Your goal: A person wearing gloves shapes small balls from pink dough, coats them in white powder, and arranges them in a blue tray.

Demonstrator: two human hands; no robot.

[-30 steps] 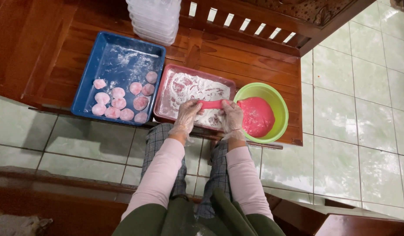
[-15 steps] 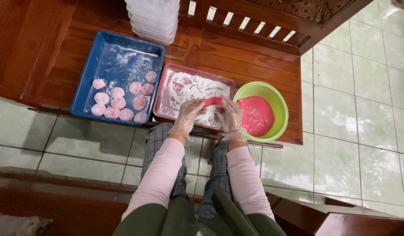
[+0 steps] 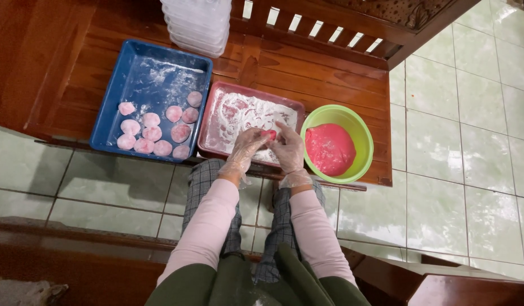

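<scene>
Over the floured red tray (image 3: 216, 148), my left hand (image 3: 246, 148) and right hand (image 3: 288, 150) pinch one pink dough piece (image 3: 268, 134), fingers curled shut.

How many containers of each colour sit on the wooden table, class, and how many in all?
Blue tray: 1
Pink tray: 1
Green bowl: 1
Total: 3, besides the stack of clear tubs, too blurred to count.
</scene>
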